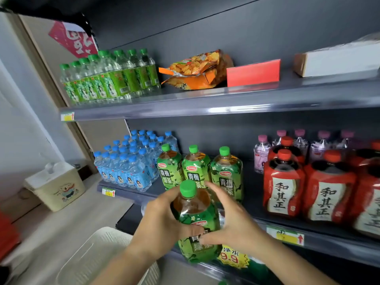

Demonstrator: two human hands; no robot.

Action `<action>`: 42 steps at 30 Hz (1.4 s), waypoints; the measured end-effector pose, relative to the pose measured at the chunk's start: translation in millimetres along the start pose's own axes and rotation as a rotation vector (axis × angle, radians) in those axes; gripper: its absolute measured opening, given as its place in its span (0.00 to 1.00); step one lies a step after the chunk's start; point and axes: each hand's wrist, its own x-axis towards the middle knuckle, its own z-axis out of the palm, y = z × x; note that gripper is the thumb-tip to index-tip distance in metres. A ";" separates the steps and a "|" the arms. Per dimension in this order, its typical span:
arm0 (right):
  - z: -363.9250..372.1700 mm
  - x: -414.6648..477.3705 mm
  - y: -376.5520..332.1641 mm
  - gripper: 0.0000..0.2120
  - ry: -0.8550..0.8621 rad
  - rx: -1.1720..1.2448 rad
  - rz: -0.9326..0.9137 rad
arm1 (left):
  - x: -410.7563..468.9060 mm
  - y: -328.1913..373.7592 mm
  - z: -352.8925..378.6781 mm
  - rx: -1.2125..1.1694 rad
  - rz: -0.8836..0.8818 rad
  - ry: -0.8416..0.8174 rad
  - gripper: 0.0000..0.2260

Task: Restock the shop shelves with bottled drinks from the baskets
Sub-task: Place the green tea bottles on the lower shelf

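A large green tea bottle [195,214] with a green cap is held upright in front of the middle shelf [320,239]. My left hand [158,219] grips its left side and my right hand [232,221] grips its right side, fingers curled round the label. Just behind it, three matching green tea bottles [197,167] stand in a row on that shelf. A white basket [96,256] sits low at the left, below my left forearm.
Blue-capped water bottles [127,161] fill the shelf's left end; red-labelled bottles [308,186] and pink-capped bottles [261,153] stand to the right. The upper shelf holds green-capped small bottles [107,77], snack bags [197,68], a red card and a box. A cream bin [55,186] stands on the floor at the left.
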 end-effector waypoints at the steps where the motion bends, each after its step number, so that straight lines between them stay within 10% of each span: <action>1: -7.9 2.1 6.4 0.56 -0.012 0.011 0.006 | 4.3 -1.8 1.7 -0.011 -0.010 0.002 0.28; 9: -39.8 49.9 26.0 0.46 0.378 -0.265 -0.001 | 58.3 -20.8 -7.9 0.074 0.029 -0.005 0.28; 14: -38.6 131.9 -18.7 0.32 0.257 -0.528 -0.265 | 87.9 -49.8 -16.1 0.155 0.033 -0.014 0.31; 22: -39.2 222.3 -24.3 0.17 -0.005 -0.939 -0.151 | 114.9 -75.4 -15.0 0.091 0.035 -0.023 0.29; 42: -74.5 274.9 -1.7 0.14 0.062 -0.810 -0.135 | 178.4 -117.8 22.2 0.096 0.019 -0.201 0.35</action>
